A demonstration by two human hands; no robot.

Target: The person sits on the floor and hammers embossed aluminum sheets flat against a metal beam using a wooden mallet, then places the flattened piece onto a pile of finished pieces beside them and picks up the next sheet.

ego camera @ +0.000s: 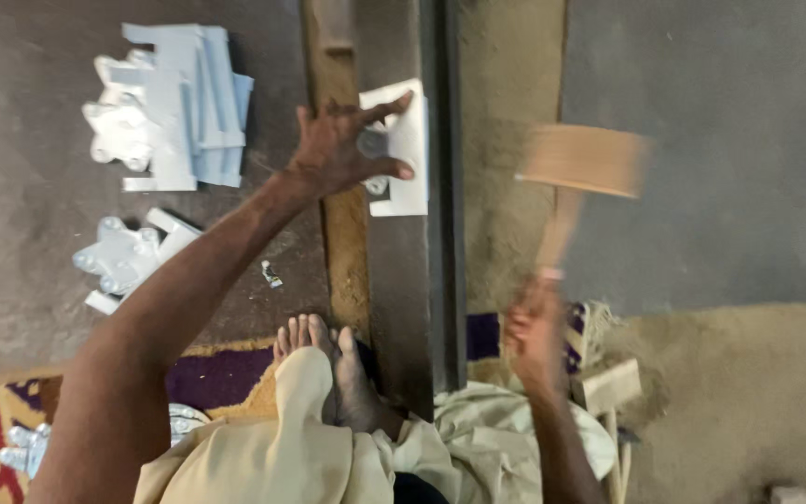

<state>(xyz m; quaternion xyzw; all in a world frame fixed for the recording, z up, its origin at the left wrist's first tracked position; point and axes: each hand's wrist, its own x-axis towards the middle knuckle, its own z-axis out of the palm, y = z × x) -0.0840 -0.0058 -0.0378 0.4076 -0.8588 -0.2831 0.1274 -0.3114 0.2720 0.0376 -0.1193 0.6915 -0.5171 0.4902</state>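
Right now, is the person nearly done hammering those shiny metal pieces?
Some looks done: a stack of shaped pieces lies on the floor. In hand: the left hand presses a flat white sheet on the dark bar, while the right hand swings a blurred wooden mallet. How many remain can't be told.

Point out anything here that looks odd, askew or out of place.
A small scrap lies loose on the floor beside the dark metal beam. The wooden mallet in the right hand is blurred. The left hand presses a white metal piece, sitting square.
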